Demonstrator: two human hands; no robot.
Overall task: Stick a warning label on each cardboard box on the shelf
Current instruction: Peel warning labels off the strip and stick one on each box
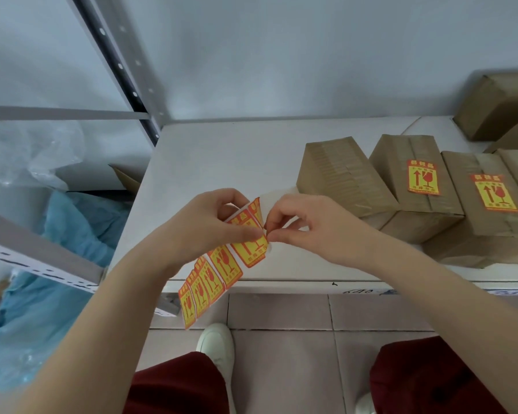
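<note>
My left hand (210, 225) grips a strip of yellow-and-red warning labels (219, 270) that hangs down past the shelf's front edge. My right hand (308, 225) pinches the corner of the top label (256, 218), which curls away from its backing. On the white shelf (222, 162) to the right stand several brown cardboard boxes in a row. The leftmost box (338, 174) shows no label on top. The second box (413, 174) and the third box (485, 198) each carry a label on top.
More cardboard boxes (497, 106) sit at the back right of the shelf. A grey slotted shelf post (123, 70) rises at the left. Blue and clear plastic bags (51, 264) fill the neighbouring bay. Tiled floor, my white shoe (217, 345) and dark red trousers lie below.
</note>
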